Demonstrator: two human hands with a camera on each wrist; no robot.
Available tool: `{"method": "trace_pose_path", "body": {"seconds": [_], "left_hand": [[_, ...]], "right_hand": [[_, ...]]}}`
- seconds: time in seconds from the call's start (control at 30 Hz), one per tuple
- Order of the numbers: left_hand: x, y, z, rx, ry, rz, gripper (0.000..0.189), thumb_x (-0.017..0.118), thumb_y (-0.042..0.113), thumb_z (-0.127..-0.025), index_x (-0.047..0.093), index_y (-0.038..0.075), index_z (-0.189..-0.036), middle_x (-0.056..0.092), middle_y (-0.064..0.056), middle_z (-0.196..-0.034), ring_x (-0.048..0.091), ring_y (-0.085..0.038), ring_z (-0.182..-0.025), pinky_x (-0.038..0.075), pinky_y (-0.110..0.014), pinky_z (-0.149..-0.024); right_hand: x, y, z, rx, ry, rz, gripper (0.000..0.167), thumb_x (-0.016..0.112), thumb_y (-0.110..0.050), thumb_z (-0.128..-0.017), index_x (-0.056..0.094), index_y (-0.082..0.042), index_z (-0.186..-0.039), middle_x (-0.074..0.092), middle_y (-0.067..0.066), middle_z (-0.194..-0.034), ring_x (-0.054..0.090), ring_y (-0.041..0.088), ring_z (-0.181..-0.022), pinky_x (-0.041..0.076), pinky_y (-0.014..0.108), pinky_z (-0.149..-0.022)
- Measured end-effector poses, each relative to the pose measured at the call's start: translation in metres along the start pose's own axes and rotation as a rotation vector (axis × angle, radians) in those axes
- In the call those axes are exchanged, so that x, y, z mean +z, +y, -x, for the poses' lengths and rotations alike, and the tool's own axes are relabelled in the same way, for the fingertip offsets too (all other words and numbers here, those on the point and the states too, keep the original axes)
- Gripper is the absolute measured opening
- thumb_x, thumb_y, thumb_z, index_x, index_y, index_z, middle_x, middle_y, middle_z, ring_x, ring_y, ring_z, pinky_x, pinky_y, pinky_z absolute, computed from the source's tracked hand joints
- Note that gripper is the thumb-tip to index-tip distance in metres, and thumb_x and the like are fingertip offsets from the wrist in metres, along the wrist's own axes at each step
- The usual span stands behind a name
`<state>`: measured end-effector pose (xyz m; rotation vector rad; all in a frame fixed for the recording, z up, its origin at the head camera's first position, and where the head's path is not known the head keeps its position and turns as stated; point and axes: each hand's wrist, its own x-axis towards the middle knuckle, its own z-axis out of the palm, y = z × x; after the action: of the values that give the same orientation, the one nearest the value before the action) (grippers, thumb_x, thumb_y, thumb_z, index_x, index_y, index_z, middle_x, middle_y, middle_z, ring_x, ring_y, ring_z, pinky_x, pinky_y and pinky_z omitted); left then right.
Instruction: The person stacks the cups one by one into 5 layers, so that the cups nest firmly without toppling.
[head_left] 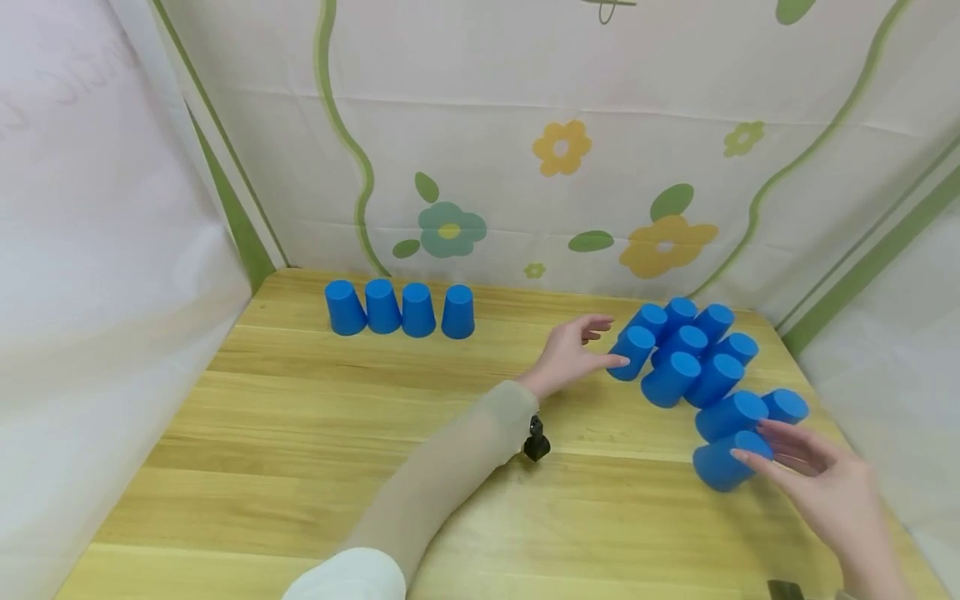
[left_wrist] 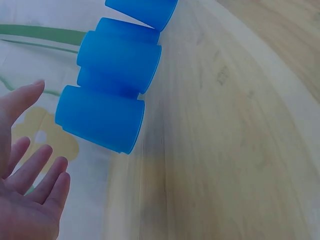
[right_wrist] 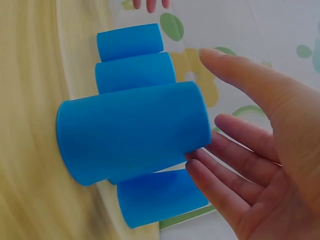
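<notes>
On the right of the table stands a cluster of several blue upside-down cups (head_left: pixel 670 381). My left hand (head_left: pixel 567 354) is beside the cluster's left cup (head_left: pixel 632 352), thumb and fingers spread; in the left wrist view, a gap separates the hand (left_wrist: pixel 32 185) from the nearest cup (left_wrist: pixel 100 117). At the cluster's near end, my right hand (head_left: pixel 832 483) is beside the front cup (head_left: pixel 729 461). Its thumb stands clear of that cup (right_wrist: pixel 132 132) in the right wrist view, while the lower fingertips (right_wrist: pixel 194 159) are close to its edge; contact cannot be told.
Several more upside-down blue cups (head_left: pixel 382 307) stand in a row at the back left of the wooden table (head_left: pixel 300 450). A white flowered cloth (head_left: pixel 480 150) hangs behind the table, with cloth on both sides too. A small black device (head_left: pixel 536 442) is at my left wrist.
</notes>
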<state>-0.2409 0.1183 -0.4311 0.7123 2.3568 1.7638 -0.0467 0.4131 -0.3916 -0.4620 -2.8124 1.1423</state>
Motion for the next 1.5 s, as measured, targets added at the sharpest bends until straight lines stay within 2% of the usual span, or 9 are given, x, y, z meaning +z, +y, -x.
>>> {"method": "trace_pose_path", "body": {"seconds": [0.13, 0.3, 0.4, 0.53, 0.63, 0.7, 1.03, 1.33, 1.5], "left_hand": [[0.010, 0.000, -0.008, -0.003, -0.005, 0.003, 0.063, 0.086, 0.032, -0.085, 0.060, 0.017, -0.140, 0.063, 0.001, -0.136, 0.061, -0.024, -0.121, 0.052, -0.025, -0.094], [0.018, -0.003, -0.013, -0.007, 0.004, 0.015, 0.061, 0.086, 0.029, -0.086, 0.061, 0.015, -0.139, 0.063, -0.005, -0.137, 0.061, -0.028, -0.120, 0.052, -0.024, -0.092], [0.022, -0.006, -0.013, -0.030, -0.001, 0.010, 0.061, 0.085, 0.027, -0.086, 0.060, 0.014, -0.140, 0.062, -0.004, -0.138, 0.061, -0.026, -0.121, 0.052, -0.026, -0.093], [0.030, -0.013, -0.013, -0.059, -0.039, -0.026, 0.065, 0.085, 0.026, -0.086, 0.056, 0.014, -0.144, 0.061, 0.002, -0.139, 0.060, -0.020, -0.122, 0.050, -0.026, -0.097], [0.036, -0.017, -0.013, -0.057, -0.049, -0.045, 0.068, 0.086, 0.026, -0.085, 0.054, 0.015, -0.145, 0.060, 0.004, -0.140, 0.059, -0.018, -0.123, 0.049, -0.027, -0.099], [0.038, -0.019, -0.013, -0.056, -0.042, -0.043, 0.069, 0.086, 0.026, -0.085, 0.054, 0.016, -0.145, 0.059, 0.005, -0.140, 0.059, -0.019, -0.124, 0.049, -0.028, -0.100], [0.043, -0.016, -0.020, -0.062, -0.015, -0.069, 0.063, 0.083, 0.029, -0.088, 0.055, 0.017, -0.143, 0.060, 0.005, -0.138, 0.059, -0.017, -0.123, 0.050, -0.030, -0.099], [0.045, -0.005, -0.020, -0.083, -0.019, -0.113, 0.057, 0.079, 0.027, -0.092, 0.057, 0.015, -0.143, 0.062, 0.003, -0.137, 0.060, -0.016, -0.122, 0.051, -0.027, -0.097], [0.045, -0.006, -0.022, -0.079, -0.020, -0.125, 0.055, 0.078, 0.027, -0.093, 0.057, 0.016, -0.142, 0.062, 0.004, -0.136, 0.061, -0.013, -0.118, 0.051, -0.025, -0.095]], "right_hand": [[0.000, 0.003, -0.001, 0.047, -0.031, 0.031, 0.074, 0.080, -0.052, -0.085, 0.060, -0.008, -0.141, 0.068, -0.013, -0.115, 0.059, -0.013, -0.085, 0.053, 0.018, -0.061], [0.002, 0.004, -0.002, 0.082, -0.044, 0.035, 0.076, 0.079, -0.055, -0.084, 0.060, -0.008, -0.141, 0.069, 0.005, -0.124, 0.059, -0.013, -0.084, 0.055, 0.021, -0.061], [0.003, 0.005, -0.002, 0.085, -0.040, 0.024, 0.076, 0.080, -0.054, -0.084, 0.061, -0.008, -0.141, 0.069, 0.005, -0.125, 0.060, -0.013, -0.084, 0.055, 0.020, -0.061], [0.003, 0.008, -0.003, 0.104, -0.042, 0.022, 0.075, 0.080, -0.055, -0.083, 0.063, -0.010, -0.140, 0.070, -0.002, -0.118, 0.060, -0.014, -0.084, 0.054, 0.017, -0.061], [0.002, 0.010, -0.005, 0.113, -0.042, 0.026, 0.075, 0.080, -0.055, -0.083, 0.063, -0.009, -0.140, 0.070, -0.008, -0.114, 0.060, -0.014, -0.084, 0.053, 0.016, -0.062], [0.002, 0.010, -0.006, 0.103, -0.044, 0.029, 0.075, 0.080, -0.054, -0.084, 0.063, -0.007, -0.139, 0.071, -0.006, -0.115, 0.060, -0.014, -0.084, 0.053, 0.016, -0.062], [0.002, 0.011, -0.008, 0.115, -0.051, 0.004, 0.075, 0.081, -0.053, -0.083, 0.063, -0.005, -0.139, 0.072, -0.011, -0.108, 0.062, -0.012, -0.084, 0.053, 0.015, -0.063], [0.003, 0.012, -0.010, 0.143, -0.076, 0.032, 0.081, 0.079, -0.057, -0.083, 0.060, -0.004, -0.141, 0.070, 0.011, -0.123, 0.061, -0.012, -0.083, 0.054, 0.018, -0.061], [0.003, 0.012, -0.010, 0.137, -0.072, 0.026, 0.081, 0.079, -0.057, -0.083, 0.060, -0.003, -0.141, 0.069, 0.012, -0.125, 0.061, -0.012, -0.084, 0.054, 0.017, -0.062]]}}
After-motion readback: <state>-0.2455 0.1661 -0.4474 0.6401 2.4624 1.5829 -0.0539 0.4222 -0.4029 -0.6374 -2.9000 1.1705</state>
